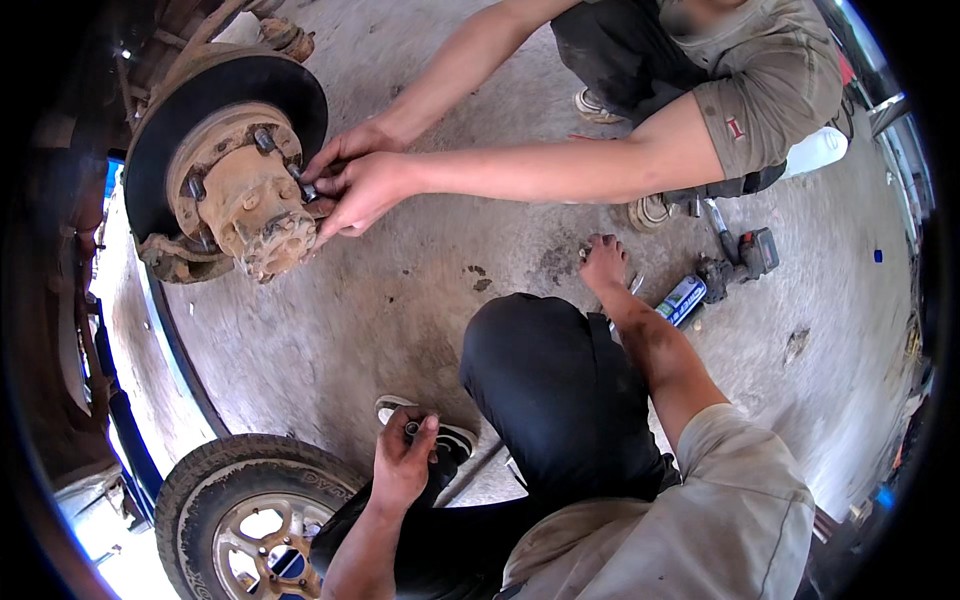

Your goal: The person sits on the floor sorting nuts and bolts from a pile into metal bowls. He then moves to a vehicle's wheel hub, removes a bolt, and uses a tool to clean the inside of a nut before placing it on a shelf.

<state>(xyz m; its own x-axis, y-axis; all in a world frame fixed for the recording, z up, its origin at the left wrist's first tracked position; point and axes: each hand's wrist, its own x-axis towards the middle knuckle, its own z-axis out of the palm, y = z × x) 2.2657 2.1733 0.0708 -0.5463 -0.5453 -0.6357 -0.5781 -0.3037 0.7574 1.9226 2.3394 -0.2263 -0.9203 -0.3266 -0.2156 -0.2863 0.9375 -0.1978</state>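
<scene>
My left hand is closed in a pinch above my shoe, holding a small ring-shaped metal nut between thumb and fingers. My right hand reaches down to the concrete floor, its fingers bent together around a small shiny piece too little to name. At upper left is a wheel hub with studs, in front of a dark brake disc. A co-worker's two hands are at one of its studs, fingers around a small metal part.
A tire on a beige rim lies at lower left. Right of my right hand are a blue spray can, a cordless impact wrench and a ratchet-like tool. The co-worker crouches across from me; my bent knee is between my arms.
</scene>
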